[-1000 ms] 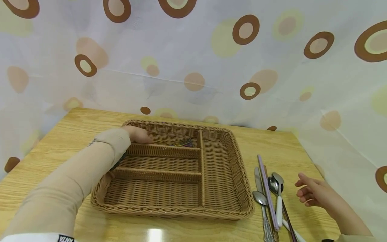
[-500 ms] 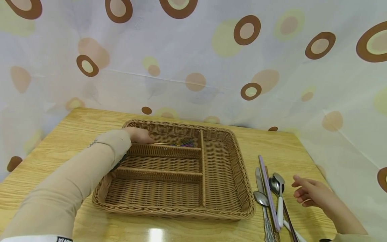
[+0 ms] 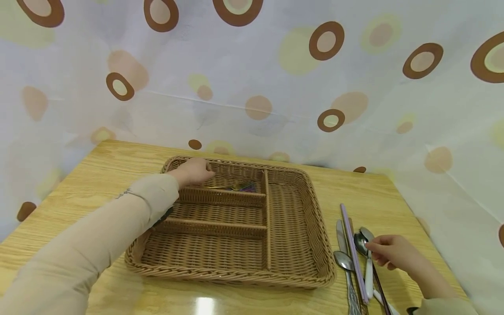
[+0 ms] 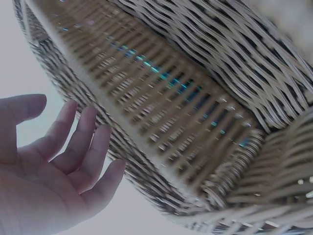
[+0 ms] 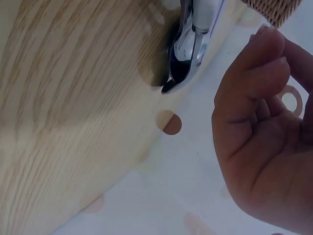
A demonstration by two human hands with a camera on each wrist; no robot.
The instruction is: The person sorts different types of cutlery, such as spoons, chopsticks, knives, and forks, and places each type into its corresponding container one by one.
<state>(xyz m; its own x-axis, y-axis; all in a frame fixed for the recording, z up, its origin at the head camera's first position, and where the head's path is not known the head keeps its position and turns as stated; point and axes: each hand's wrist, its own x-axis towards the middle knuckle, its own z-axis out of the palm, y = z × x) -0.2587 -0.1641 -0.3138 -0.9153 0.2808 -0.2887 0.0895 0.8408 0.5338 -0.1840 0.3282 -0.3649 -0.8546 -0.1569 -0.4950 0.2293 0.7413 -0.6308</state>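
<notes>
My left hand (image 3: 194, 171) hovers at the back left compartment of the wicker basket (image 3: 230, 274), fingers loosely bent and holding nothing. In that compartment lies a gold fork (image 3: 238, 187) beside a purple-blue utensil (image 3: 249, 189). In the left wrist view, the hand (image 4: 63, 166) is apart from the wicker. Over the cutlery at the right is my right hand (image 3: 397, 253), its thumb and fingertips close together near a white-handled spoon (image 3: 369, 278). The right wrist view shows a gap between the hand (image 5: 264, 132) and the spoons (image 5: 183, 56).
Right of the basket lie purple chopsticks (image 3: 353, 253), a table knife (image 3: 341, 236) and a spoon with a patterned handle (image 3: 344, 261). Dividers split the basket into several compartments. A patterned sheet (image 3: 236, 78) stands behind the wooden table (image 3: 130, 153).
My left hand has lifted up from inside the back compartment. The right hand has moved left over the spoons, bringing its thumb and fingertips closer together. The view has shifted slightly.
</notes>
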